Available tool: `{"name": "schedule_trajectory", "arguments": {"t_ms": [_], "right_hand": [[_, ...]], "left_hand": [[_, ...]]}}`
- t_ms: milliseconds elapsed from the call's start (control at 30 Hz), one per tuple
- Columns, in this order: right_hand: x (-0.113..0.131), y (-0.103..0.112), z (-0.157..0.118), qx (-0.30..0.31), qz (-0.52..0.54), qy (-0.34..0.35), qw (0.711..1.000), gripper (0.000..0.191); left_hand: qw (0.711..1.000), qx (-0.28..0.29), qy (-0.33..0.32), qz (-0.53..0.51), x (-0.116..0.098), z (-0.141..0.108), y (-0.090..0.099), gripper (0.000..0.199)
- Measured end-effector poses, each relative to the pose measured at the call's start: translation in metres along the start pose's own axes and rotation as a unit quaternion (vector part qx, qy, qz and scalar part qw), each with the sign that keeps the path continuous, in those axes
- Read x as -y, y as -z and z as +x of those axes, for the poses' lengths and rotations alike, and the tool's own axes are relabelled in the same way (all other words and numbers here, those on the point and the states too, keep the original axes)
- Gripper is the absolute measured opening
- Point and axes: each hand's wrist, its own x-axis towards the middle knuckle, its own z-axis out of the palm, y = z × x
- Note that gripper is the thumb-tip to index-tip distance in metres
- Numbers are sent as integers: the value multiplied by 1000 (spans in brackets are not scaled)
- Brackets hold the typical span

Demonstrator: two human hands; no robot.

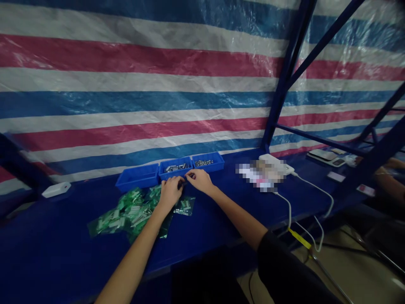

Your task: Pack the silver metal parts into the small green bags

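My left hand (pixel 171 191) is closed, its fingers curled in front of the middle blue bin (pixel 165 174). Beside it, my right hand (pixel 200 181) has thumb and fingertips pinched together, close to the left fingertips. What either one holds is too small and dark to make out. Under and left of my left hand lies a pile of green-tinted clear plastic bags (pixel 134 211) with pale and metal pieces inside. A single small bag (pixel 185 206) of such pieces lies just below my hands. Metal pieces (pixel 177 167) fill part of the middle bin.
Left of it is another blue bin (pixel 137 177); the right-hand bin (pixel 209 162) holds small metal parts. A white power strip (pixel 276 163) with cables, a white device (pixel 56 190) and a scale (pixel 325 157) are on the blue table (pixel 218 219). Another person's arm (pixel 390 181) shows at right.
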Motion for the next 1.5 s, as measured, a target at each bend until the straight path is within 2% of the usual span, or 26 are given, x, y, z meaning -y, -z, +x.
{"name": "schedule_trajectory", "arguments": {"t_ms": [67,133,233,333,433,633,733,900,1000,1100,1200,1333,1400,1500], "right_hand": [[-3,0,-1,13,-39,1,999,17],[-4,-3,-1,38,-31,1,999,18],[-5,-14,-1,81,56,15,995,21],[-4,-25,0,113,184,22,976,21],[-2,-29,0,105,256,2,961,18],[1,-24,2,70,310,-62,946,19],[4,-23,2,47,333,-81,938,21],[2,-17,5,-29,330,-119,936,22],[-1,-10,9,-66,298,-123,944,23],[-2,-6,11,-43,343,-103,933,29],[-2,-6,11,4,404,-70,912,42],[-1,-6,8,36,373,-63,925,29],[0,-5,7,36,353,-67,932,20],[0,-6,7,28,343,-68,937,17]], "left_hand": [[999,-8,19,-35,2,1,1,21],[996,-24,41,-80,3,3,1,21],[983,-76,62,-158,5,6,1,22],[964,-119,71,-228,5,9,1,22],[947,-137,86,-279,3,11,0,22],[914,-165,122,-349,-2,12,1,23],[906,-159,138,-366,-2,12,-1,25],[925,-119,169,-319,-1,10,-4,26],[951,-105,181,-226,-1,7,-2,23],[979,-73,173,-83,-3,2,2,22],[989,-39,143,16,-5,-2,3,25],[994,8,91,55,-4,-4,-1,28],[995,13,78,66,-3,-4,-3,29],[994,6,78,71,-1,-5,-4,34]]}}
